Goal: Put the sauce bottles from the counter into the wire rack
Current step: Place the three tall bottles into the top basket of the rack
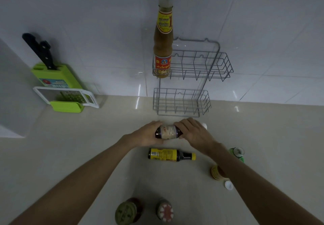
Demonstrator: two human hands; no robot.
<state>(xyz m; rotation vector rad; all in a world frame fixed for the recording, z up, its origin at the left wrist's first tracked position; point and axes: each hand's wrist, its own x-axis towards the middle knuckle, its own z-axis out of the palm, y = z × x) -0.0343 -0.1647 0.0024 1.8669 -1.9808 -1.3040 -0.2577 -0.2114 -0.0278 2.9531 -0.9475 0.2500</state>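
Observation:
A dark sauce bottle with a white label [168, 132] lies sideways just in front of the grey two-tier wire rack [201, 67]. My left hand [147, 134] grips its base end and my right hand [194, 132] covers its neck end. One tall tan sauce bottle [163, 49] stands in the left end of the rack's upper basket. The lower basket [181, 102] holds nothing. A dark bottle with a yellow label and yellow cap [171, 154] lies on its side on the counter just behind my hands.
Two jars stand near the counter's front edge, one with a green lid [127, 210] and one with a red-and-white lid [164, 210]. A yellow-labelled bottle [216, 172] and a green-capped bottle [237, 153] sit partly hidden by my right arm. A green knife block [56, 77] and grater [70, 97] stand at left.

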